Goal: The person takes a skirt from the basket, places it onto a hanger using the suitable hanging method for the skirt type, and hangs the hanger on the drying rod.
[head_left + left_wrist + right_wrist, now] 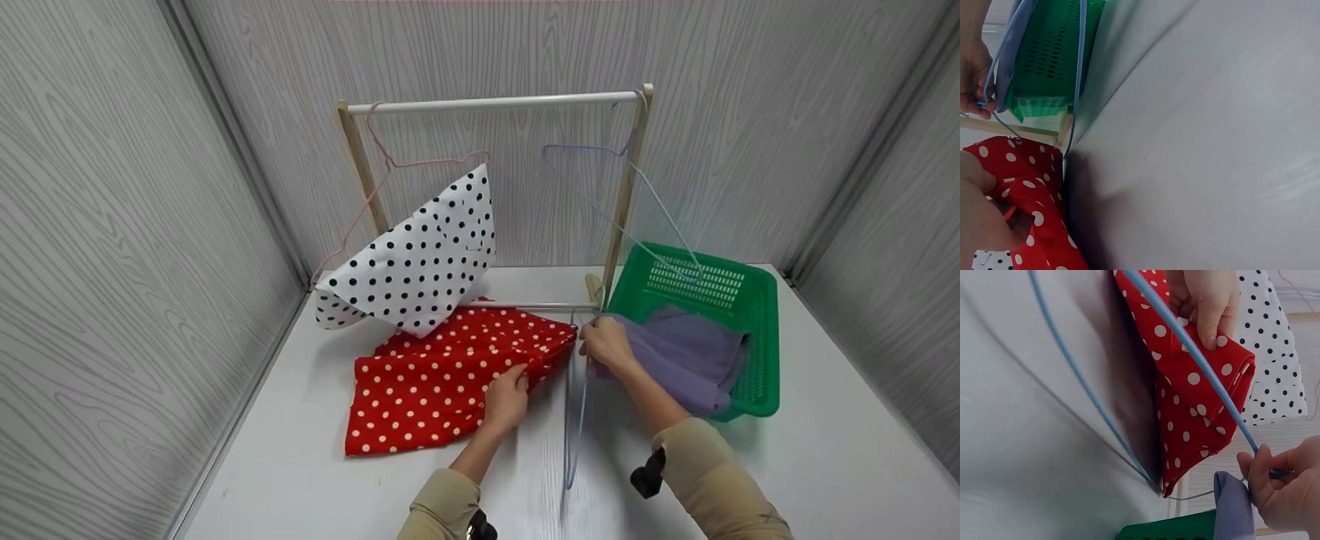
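My left hand (507,399) pinches the edge of a red cloth with white dots (427,390), part of which lies spread on the table. Thumb and fingers grip a fold of it in the left wrist view. My right hand (606,341) holds a blue wire hanger (1202,363) between thumb and fingers, close to the cloth's right corner. The hanger's long loop (574,450) points down toward the table's front. Beside the right hand, a purple cloth (686,360) droops over the near-left side of a green basket (766,337).
A rack with a white top rail (495,103) stands at the back. From its left end a pink hanger (431,162) carries a white cloth with black dots (420,262). More hangers (660,202) hang at its right end, one reaching over the basket. Grey panels (97,225) enclose the table.
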